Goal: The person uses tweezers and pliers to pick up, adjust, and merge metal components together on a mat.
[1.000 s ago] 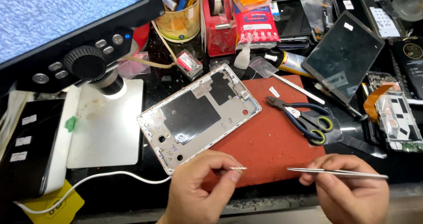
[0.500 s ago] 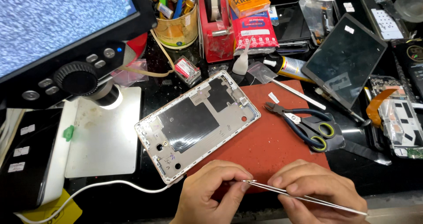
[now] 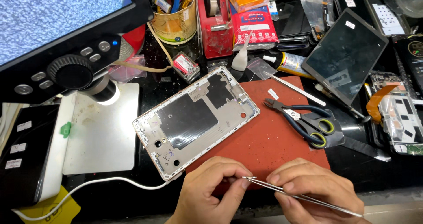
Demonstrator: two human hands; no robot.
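The tweezers (image 3: 304, 196) lie low in the frame, over the near edge of the red mat (image 3: 273, 140), with their tips pointing left. The right hand (image 3: 317, 193) grips them along the shaft between thumb and fingers. The left hand (image 3: 211, 193) is pinched at the tips, thumb and forefinger closed on them or on something tiny held there; whatever it is, it is too small to make out.

Judging from this, the step in hand is work at the tweezer tips themselves: picking off, loading or cleaning some very small bit. Any move from here calls for a steady, light pinch, since a speck that size could drop onto the mat and be hard to find.

Just above the hands, half on the mat and half on the black worktop (image 3: 145, 87), lies an opened tablet frame (image 3: 196, 120), inner side up, set at a slant. To its right on the mat rest 1 pair of cutters with blue and yellow handles (image 3: 304, 120). Further right a dark tablet screen (image 3: 346, 56) leans among loose parts. On the left stands a microscope with a white base plate (image 3: 101, 131) and a monitor (image 3: 53, 17) above it. A white cable (image 3: 110, 182) runs along the near edge. At the back are a tin of tools (image 3: 176, 23) and a red tape dispenser (image 3: 216, 25).
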